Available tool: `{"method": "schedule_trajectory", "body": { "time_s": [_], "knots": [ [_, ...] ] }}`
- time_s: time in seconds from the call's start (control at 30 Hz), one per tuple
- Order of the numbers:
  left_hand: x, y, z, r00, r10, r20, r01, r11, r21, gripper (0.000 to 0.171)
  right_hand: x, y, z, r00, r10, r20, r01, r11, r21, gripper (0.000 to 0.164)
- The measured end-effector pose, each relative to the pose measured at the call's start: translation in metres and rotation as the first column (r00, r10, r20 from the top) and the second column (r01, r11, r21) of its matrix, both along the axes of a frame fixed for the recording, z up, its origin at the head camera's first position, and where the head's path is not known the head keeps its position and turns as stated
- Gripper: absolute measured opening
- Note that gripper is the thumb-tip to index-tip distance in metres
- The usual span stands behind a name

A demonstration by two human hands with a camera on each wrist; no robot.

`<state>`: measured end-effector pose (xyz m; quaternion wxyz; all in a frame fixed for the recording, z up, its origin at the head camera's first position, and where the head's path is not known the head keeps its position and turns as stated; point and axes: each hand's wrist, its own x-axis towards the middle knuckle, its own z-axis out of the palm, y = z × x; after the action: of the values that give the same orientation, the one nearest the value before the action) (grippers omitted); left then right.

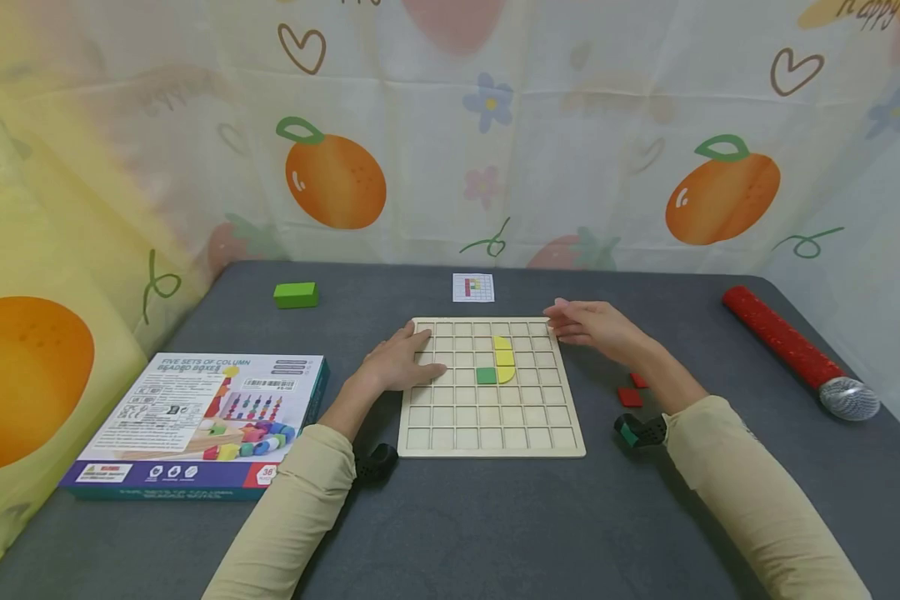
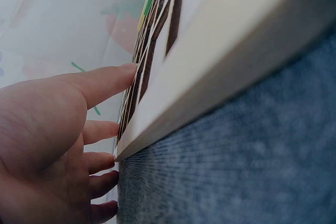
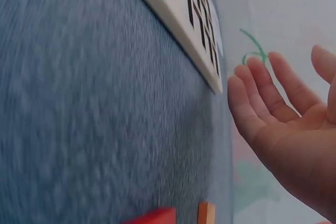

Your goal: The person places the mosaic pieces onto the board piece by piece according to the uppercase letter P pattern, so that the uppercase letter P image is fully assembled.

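A pale wooden grid board point(image 1: 457, 417) lies in the middle of the grey table. On it are a column of yellow tiles point(image 1: 504, 358) and a green square tile point(image 1: 486, 376) beside the lowest yellow one. My left hand point(image 1: 403, 360) rests on the board's left side with fingers spread; in the left wrist view its thumb point(image 2: 113, 81) touches the grid. By the far right corner is my right hand point(image 1: 596, 327), fingers slightly bent and nothing held. The right wrist view shows its fingers point(image 3: 270, 93) close to the board's corner point(image 3: 212, 80).
Red square tiles point(image 1: 630, 397) lie right of the board, under the right forearm. A small card with a coloured grid point(image 1: 473, 287) sits behind the board. A green block point(image 1: 296, 295) and a toy box point(image 1: 195, 425) stand left; a red microphone point(image 1: 795, 350) lies right.
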<state>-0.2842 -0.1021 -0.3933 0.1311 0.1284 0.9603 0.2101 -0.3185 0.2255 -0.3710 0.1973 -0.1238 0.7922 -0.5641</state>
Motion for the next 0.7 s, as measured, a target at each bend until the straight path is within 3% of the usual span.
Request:
{"method": "schedule_trajectory", "body": {
  "time_s": [0.3, 0.7],
  "knots": [
    [0.001, 0.000, 0.000, 1.000, 0.001, -0.004, -0.001, 1.000, 0.000, 0.074, -0.003, 0.024, -0.005, 0.997, -0.073, -0.005, 0.073, 0.997, 0.018, 0.059],
    [0.002, 0.000, 0.001, 1.000, 0.008, 0.001, -0.008, 1.000, 0.003, 0.074, -0.005, 0.053, -0.010, 0.994, -0.112, 0.013, 0.112, 0.994, 0.010, 0.067]
  ]
}}
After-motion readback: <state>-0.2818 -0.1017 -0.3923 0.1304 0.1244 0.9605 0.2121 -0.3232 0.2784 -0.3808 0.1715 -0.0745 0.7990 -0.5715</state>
